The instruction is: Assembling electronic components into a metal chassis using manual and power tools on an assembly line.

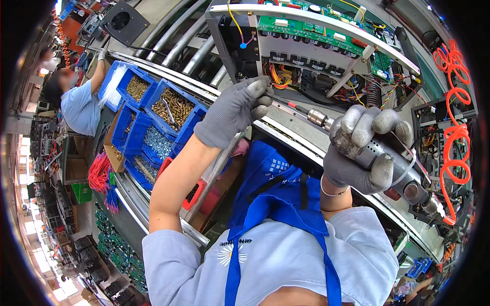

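Note:
In my gloved right hand (352, 135) is a grey air screwdriver (406, 176), lying nearly level with its chuck (317, 118) toward the left. A thin bit with a red part runs from the chuck toward my other hand. My left hand (232, 112), also in a grey glove, is closed with its fingertips pinched together just left of the bit. Whatever those fingertips hold, if anything, is too small to make out. Both hands are at the near edge of an open metal chassis (326, 56) with green circuit boards (306, 28) and coloured wires inside.
Left of my forearm stand blue bins with brass screws (173, 108) and silvery fasteners (157, 142). A red coiled air hose (457, 132) hangs at the right, joined to the screwdriver. Rollers (178, 38) run behind the bins. A co-worker (79, 109) reaches in at the far left.

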Action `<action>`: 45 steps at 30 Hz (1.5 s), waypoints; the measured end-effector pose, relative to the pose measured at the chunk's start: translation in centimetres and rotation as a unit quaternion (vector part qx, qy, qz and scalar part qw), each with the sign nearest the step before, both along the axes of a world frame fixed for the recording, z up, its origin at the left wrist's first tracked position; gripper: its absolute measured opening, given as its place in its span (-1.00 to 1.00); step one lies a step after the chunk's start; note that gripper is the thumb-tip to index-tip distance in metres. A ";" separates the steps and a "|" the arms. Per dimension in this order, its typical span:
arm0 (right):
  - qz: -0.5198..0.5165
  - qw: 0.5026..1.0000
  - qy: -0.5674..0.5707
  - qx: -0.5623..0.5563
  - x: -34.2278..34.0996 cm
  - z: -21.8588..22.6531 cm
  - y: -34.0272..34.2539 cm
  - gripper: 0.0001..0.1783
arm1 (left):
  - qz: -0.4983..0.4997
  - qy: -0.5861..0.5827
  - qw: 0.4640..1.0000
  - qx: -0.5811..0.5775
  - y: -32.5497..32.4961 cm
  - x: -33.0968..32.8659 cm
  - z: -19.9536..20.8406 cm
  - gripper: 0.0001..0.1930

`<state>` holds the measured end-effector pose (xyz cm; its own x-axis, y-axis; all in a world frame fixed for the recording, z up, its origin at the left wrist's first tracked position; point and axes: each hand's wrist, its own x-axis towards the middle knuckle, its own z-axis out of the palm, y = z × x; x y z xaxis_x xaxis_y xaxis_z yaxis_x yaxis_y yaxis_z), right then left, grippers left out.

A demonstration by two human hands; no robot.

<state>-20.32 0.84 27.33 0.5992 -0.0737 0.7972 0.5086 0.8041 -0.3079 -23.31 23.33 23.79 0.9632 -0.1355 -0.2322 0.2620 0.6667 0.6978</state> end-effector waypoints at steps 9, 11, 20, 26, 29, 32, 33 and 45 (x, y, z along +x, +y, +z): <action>-0.004 1.000 -0.004 0.002 0.1 0.5 0.0 -0.47 | 0.023 -0.019 0.997 0.070 -0.4 -0.2 0.9 -0.69; -0.003 1.000 -0.007 0.000 0.0 0.7 0.0 -0.47 | 0.004 -0.034 0.999 0.037 -0.2 -0.1 0.8 -0.69; -0.058 0.998 0.006 0.004 -0.1 0.9 -0.7 -0.45 | 0.061 -0.017 0.991 0.117 -2.6 -0.2 4.0 -0.60; -0.059 0.998 -0.030 0.009 0.2 1.3 -0.5 -0.44 | 0.042 -0.026 0.998 0.027 -1.4 1.1 1.9 -0.75; -0.057 0.998 -0.026 0.006 0.1 1.4 -0.5 -0.45 | 0.049 -0.017 0.998 0.028 -1.2 1.4 1.4 -0.75; -0.056 0.998 -0.025 0.007 0.2 1.5 -0.6 -0.45 | 0.044 -0.019 0.998 0.033 -1.2 1.4 1.7 -0.75; -0.064 0.998 -0.021 0.007 0.3 1.6 -0.6 -0.45 | 0.042 -0.019 0.998 0.038 -1.3 1.4 2.1 -0.75; -0.044 0.997 0.051 0.032 0.9 2.8 0.5 -0.46 | 0.080 -0.031 0.988 0.132 -1.6 0.7 5.0 -0.70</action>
